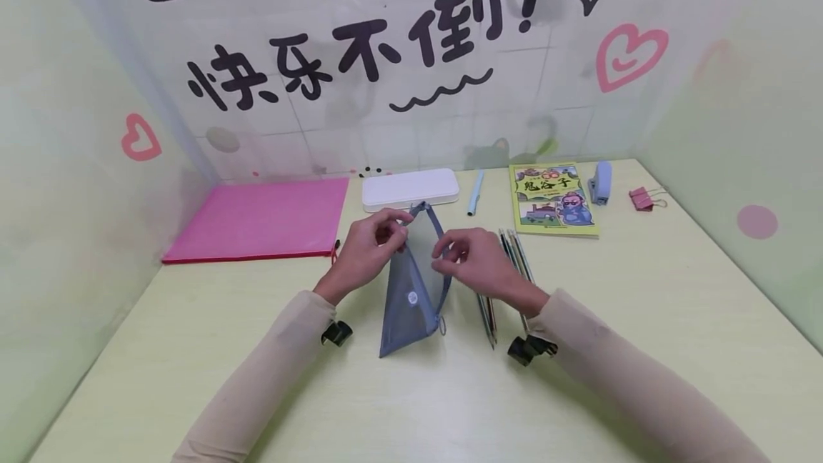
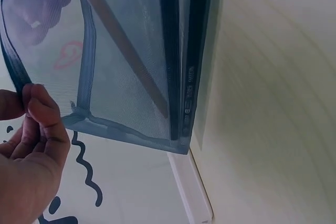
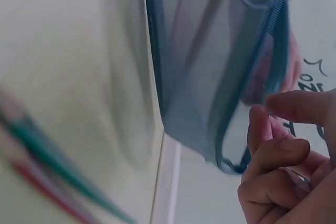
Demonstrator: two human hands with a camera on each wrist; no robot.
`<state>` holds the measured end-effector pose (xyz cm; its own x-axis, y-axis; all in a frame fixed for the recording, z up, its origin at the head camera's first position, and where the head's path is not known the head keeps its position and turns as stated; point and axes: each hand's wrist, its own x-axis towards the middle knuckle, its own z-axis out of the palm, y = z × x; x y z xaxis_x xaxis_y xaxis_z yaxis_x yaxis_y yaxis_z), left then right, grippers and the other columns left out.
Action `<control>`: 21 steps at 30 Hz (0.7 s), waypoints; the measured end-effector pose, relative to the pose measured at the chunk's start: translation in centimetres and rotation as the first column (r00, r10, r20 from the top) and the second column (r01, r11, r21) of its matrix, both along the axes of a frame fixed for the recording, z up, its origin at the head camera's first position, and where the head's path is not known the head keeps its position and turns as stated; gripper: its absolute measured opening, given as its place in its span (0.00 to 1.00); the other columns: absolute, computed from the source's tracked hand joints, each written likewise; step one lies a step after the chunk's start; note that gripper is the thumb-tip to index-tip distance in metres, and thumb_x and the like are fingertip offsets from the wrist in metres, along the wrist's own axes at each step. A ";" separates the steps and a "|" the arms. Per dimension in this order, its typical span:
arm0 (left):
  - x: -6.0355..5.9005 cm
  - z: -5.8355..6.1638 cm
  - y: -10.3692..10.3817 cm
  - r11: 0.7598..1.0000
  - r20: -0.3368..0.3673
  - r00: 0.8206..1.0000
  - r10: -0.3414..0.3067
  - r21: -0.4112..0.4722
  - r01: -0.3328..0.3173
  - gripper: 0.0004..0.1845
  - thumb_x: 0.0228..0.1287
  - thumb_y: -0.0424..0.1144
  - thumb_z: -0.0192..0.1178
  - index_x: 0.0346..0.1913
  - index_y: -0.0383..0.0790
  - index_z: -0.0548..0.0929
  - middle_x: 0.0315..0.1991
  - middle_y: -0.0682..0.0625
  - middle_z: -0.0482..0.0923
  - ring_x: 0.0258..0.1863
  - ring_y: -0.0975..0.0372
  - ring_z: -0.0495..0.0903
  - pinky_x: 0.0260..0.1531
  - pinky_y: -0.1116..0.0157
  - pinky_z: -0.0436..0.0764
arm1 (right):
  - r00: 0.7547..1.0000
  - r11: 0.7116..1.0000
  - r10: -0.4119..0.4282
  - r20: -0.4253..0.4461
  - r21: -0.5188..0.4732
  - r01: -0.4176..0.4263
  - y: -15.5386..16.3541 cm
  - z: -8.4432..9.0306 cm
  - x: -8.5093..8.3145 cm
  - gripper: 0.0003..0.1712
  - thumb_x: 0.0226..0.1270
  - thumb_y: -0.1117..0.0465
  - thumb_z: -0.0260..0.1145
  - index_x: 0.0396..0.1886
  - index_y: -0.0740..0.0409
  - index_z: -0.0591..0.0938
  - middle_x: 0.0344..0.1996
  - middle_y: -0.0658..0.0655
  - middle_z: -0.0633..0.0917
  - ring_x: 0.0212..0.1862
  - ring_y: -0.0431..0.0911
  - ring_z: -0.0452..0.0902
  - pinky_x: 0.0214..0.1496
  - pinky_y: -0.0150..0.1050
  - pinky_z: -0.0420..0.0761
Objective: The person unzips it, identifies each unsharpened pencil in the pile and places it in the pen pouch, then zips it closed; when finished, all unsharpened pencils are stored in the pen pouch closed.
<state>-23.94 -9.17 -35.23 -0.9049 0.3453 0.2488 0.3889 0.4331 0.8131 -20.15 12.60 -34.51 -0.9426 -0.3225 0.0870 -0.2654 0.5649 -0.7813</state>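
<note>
A blue mesh zip pouch (image 1: pixel 411 299) stands tilted over the table with its zipped mouth spread apart. My left hand (image 1: pixel 369 252) pinches one edge of that mouth between thumb and fingers. In the left wrist view a slim pencil-like stick (image 2: pixel 123 45) shows through the mesh, slanting inside. My right hand (image 1: pixel 479 263) is at the opposite edge, its fingers loosely curled over the opening; nothing shows between its fingertips in the right wrist view. The zip's ring pull (image 1: pixel 442 326) hangs at the near end. Several pencils (image 1: pixel 490 320) lie on the table under my right forearm.
Behind the pouch is a white pencil box (image 1: pixel 411 189), with a light blue pen (image 1: pixel 476 193) beside it. A pink folder (image 1: pixel 263 218) lies at the back left. Back right are a yellow book (image 1: pixel 553 200), a blue stapler (image 1: pixel 601 183) and a pink binder clip (image 1: pixel 643 198).
</note>
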 end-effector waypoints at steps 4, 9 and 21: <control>0.1 0.0 -0.1 1.000 -0.008 1.000 -0.003 0.003 0.003 0.13 0.72 0.36 0.54 0.55 0.42 0.82 0.33 0.47 0.82 0.32 0.59 0.83 0.33 0.69 0.80 | 0.997 0.997 -0.068 -0.025 0.047 0.069 2.6 0.1 -0.3 0.04 0.64 0.60 0.70 0.36 0.54 0.86 0.25 0.54 0.86 0.26 0.44 0.75 0.27 0.35 0.72; 0.1 -0.2 -0.1 1.000 -0.001 1.000 -0.014 0.004 0.014 0.13 0.73 0.36 0.55 0.55 0.41 0.82 0.32 0.46 0.82 0.31 0.57 0.83 0.31 0.69 0.79 | 0.993 0.986 -0.116 -0.018 0.115 0.118 6.1 -0.7 -0.5 0.04 0.64 0.59 0.69 0.36 0.55 0.86 0.25 0.54 0.84 0.27 0.45 0.75 0.28 0.35 0.73; 0.1 0.0 0.0 1.000 0.009 0.999 -0.031 0.000 0.031 0.12 0.73 0.36 0.56 0.55 0.41 0.82 0.33 0.45 0.83 0.31 0.60 0.82 0.33 0.69 0.79 | 0.990 0.964 -0.138 -0.001 0.230 0.134 10.7 -1.8 -0.5 0.03 0.62 0.61 0.69 0.34 0.56 0.85 0.27 0.54 0.84 0.29 0.44 0.76 0.28 0.35 0.72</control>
